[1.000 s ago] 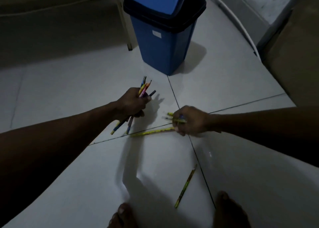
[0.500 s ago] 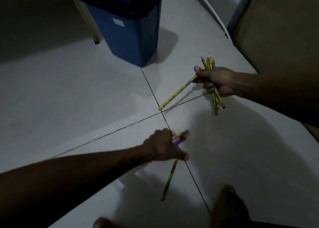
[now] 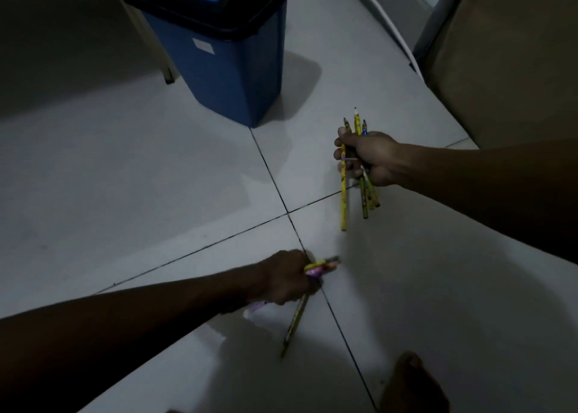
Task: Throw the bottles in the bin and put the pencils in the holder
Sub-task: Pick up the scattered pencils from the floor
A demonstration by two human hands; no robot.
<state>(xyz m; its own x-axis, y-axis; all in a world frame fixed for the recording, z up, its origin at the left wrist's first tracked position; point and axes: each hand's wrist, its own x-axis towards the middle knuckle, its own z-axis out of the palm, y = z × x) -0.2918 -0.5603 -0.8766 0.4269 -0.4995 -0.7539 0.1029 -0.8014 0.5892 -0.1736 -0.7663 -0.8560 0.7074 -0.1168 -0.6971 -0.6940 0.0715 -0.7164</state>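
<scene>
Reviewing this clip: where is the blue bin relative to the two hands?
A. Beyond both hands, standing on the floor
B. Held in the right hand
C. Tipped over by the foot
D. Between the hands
A: the blue bin stands upright on the tiled floor, beyond the left hand and right hand, which both grip pencils.

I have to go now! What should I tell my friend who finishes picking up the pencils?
Left hand: shut on a small bunch of colourful pencils, low over the pale tiled floor, reaching the last loose yellow pencil.
Right hand: shut on a bundle of yellow patterned pencils, held above the floor.
The blue plastic bin with the black swing lid stands just ahead.
Done: nearly all pencils gathered.
Left: grab the last pencil, then put them all in the holder. No holder or bottles in view.
</scene>
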